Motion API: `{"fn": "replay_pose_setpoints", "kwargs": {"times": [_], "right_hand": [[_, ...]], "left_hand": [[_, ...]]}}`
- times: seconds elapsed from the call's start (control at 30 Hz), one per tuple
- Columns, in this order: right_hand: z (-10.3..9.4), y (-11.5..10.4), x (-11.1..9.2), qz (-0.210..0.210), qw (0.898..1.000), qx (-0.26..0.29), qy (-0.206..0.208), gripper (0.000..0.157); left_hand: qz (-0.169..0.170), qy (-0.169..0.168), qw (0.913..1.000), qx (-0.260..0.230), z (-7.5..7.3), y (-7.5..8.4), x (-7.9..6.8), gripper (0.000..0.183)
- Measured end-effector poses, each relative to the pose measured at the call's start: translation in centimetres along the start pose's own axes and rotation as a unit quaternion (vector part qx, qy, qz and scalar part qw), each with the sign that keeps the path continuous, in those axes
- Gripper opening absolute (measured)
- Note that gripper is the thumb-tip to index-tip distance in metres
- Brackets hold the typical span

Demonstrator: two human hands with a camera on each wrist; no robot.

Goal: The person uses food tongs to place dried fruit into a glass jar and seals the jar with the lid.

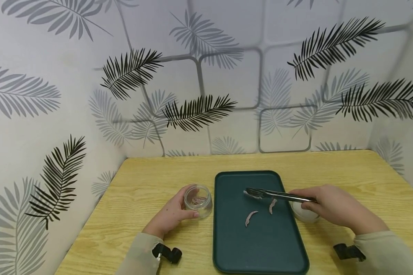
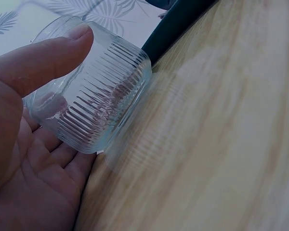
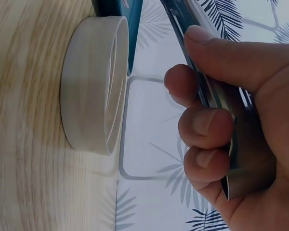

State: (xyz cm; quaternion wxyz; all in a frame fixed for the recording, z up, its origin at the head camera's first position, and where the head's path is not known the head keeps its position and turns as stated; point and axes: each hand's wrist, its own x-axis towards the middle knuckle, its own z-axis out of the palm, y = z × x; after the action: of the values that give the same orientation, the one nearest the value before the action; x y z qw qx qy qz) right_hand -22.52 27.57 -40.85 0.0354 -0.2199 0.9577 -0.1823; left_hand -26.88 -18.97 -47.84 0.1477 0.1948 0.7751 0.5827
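My left hand [image 1: 168, 214] holds a clear glass jar [image 1: 204, 212] on the table, left of the tray; its thumb lies against the ribbed glass in the left wrist view. Pinkish strips [image 1: 197, 200] lie inside the jar. With my right hand [image 1: 335, 209] I grip metal tongs [image 1: 285, 196], fingers curled round the handle. Their dark tips reach over a dark green tray [image 1: 258, 252], at a pinkish strip [image 1: 256, 196]; whether they pinch it I cannot tell. Two more strips, one curved [image 1: 250, 218] and one shorter [image 1: 272, 206], lie nearby on the tray.
A round, shallow whitish lid or dish [image 1: 306, 214] sits on the wooden table [image 1: 172, 168] beside the tray's right edge, below the right hand. Behind the table stands a leaf-patterned wall [image 1: 234, 130]. Each wrist wears a black camera mount [image 1: 166, 253].
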Motion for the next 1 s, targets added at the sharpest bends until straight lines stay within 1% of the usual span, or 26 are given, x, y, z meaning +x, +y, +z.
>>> {"fn": "replay_pose_setpoints", "kwargs": {"times": [0.17, 0.27, 0.33, 0.43, 0.53, 0.73, 1.0], "right_hand": [[0.0, -0.1, 0.1, 0.002, 1.000, 0.014, 0.002, 0.045], [-0.1, -0.2, 0.1, -0.003, 1.000, 0.017, 0.003, 0.046], [-0.1, -0.5, 0.1, -0.013, 1.000, 0.015, 0.009, 0.046], [-0.2, -1.1, 0.2, -0.033, 0.999, 0.009, 0.028, 0.045], [-0.2, -2.1, 0.5, -0.044, 0.998, 0.018, 0.031, 0.045], [-0.2, -4.1, 1.9, -0.066, 0.997, 0.039, 0.011, 0.047], [0.2, -6.6, 4.2, -0.102, 0.994, 0.042, 0.025, 0.046]], "left_hand": [[0.001, 0.001, 1.0000, 0.000, 0.0, 0.1, 0.0, 0.085], [0.001, -0.001, 1.0000, -0.002, -0.1, 0.1, 0.0, 0.085], [0.000, -0.002, 1.0000, -0.003, -0.1, 0.0, -0.1, 0.085], [-0.001, -0.002, 1.0000, -0.003, -0.1, 0.0, -0.1, 0.085], [-0.003, 0.000, 1.0000, -0.004, -0.1, 0.0, 0.0, 0.085], [0.002, 0.002, 0.9999, 0.010, 0.0, 0.0, 0.0, 0.085], [-0.004, 0.006, 0.9999, 0.012, 0.0, -0.1, 0.1, 0.085]]}}
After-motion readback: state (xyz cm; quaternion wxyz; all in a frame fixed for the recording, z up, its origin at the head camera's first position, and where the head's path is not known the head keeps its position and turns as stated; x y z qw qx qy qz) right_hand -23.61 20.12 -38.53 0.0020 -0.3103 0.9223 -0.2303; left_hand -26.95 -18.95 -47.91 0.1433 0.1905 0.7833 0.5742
